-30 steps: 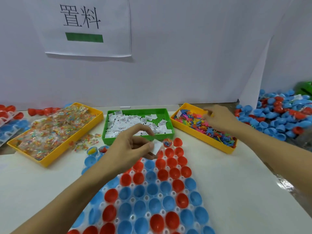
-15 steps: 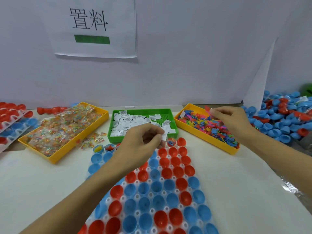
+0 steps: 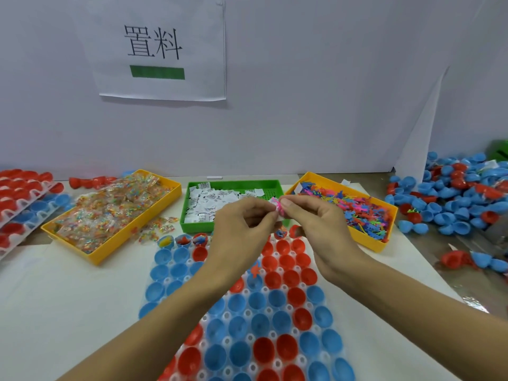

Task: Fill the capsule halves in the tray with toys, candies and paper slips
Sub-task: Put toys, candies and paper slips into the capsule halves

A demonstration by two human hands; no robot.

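Observation:
A clear tray [image 3: 286, 309] of red and blue capsule halves lies in front of me. A few halves in its far row [image 3: 182, 240] hold toys and candy. My left hand [image 3: 242, 229] and my right hand [image 3: 316, 224] meet above the tray's far end. The left hand pinches a white paper slip [image 3: 272, 201]; the right hand pinches a pink toy [image 3: 281, 210] pressed against the slip. Behind them stand a yellow bin of candies [image 3: 162, 207], a green bin of paper slips [image 3: 272, 185] and a yellow bin of plastic toys [image 3: 384, 240].
Stacked trays of red and blue halves [image 3: 19, 199] sit at the far left. A heap of loose capsule halves [image 3: 450, 204] fills the right side. A white wall with a paper sign [image 3: 159, 48] closes the back. Loose candies [image 3: 156, 229] lie beside the green bin.
My right hand left the toy bin with a pink toy and came left to meet my left hand, which rose slightly with its paper slip.

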